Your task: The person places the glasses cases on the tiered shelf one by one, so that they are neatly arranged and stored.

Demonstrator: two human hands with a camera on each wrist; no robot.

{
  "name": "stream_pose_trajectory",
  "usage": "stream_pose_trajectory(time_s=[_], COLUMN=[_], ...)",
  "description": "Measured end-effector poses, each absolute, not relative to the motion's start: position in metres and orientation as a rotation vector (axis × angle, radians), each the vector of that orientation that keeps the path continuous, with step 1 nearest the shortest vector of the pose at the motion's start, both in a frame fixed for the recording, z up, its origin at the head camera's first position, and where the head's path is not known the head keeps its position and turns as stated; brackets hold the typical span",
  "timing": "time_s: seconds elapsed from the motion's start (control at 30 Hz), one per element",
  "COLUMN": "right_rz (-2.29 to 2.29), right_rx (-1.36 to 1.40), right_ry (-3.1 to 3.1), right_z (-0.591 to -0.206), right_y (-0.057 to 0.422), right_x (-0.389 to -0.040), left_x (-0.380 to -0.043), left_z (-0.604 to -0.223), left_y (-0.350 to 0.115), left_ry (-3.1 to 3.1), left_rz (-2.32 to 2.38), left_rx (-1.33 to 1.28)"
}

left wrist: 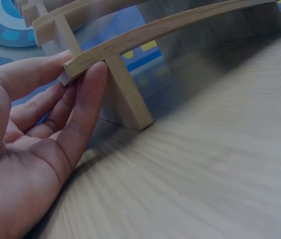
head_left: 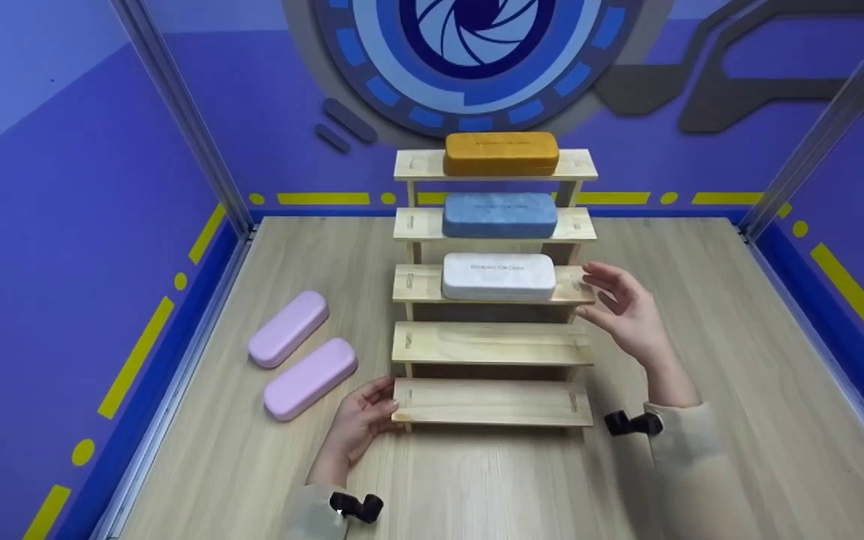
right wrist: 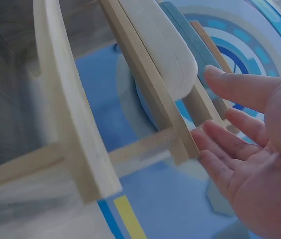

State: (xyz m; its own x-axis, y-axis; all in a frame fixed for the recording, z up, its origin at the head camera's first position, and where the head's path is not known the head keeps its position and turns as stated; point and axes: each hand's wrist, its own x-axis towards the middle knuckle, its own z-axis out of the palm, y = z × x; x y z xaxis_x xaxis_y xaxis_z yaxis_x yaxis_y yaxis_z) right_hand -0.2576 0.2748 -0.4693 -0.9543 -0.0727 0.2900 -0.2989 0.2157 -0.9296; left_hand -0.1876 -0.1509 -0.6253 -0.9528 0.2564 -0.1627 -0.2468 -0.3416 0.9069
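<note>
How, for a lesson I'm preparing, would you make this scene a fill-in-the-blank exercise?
1. Going down the wooden rack, the blue case comes between the orange case and the ____ case.
2. Pink cases lying on the table number ____.
3. One end of the bottom shelf is pinched by the person's ____ hand.

Missing words: white; two; left.

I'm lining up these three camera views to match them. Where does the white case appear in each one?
Head: the white case sits on the middle shelf of the wooden rack, slightly right of the picture's centre.
Left wrist: not visible.
Right wrist: upper middle, slanting, cut off by the top edge, left of the blue case.
Shared landmark: the wooden rack, in all three views.
</note>
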Motion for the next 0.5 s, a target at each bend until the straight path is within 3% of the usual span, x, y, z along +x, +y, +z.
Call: stream_pose_trajectory(time_s=[0.5], right_rz=[1.858], right_rx=[0.034], right_ry=[-2.391], right_z=[-0.514], right_y=[0.302], right_x=[-0.215], left_x=[-0.187], left_z=[-0.625], left_y=[-0.15], left_ry=[1.593], left_rz=[2.335], left_rx=[0.005])
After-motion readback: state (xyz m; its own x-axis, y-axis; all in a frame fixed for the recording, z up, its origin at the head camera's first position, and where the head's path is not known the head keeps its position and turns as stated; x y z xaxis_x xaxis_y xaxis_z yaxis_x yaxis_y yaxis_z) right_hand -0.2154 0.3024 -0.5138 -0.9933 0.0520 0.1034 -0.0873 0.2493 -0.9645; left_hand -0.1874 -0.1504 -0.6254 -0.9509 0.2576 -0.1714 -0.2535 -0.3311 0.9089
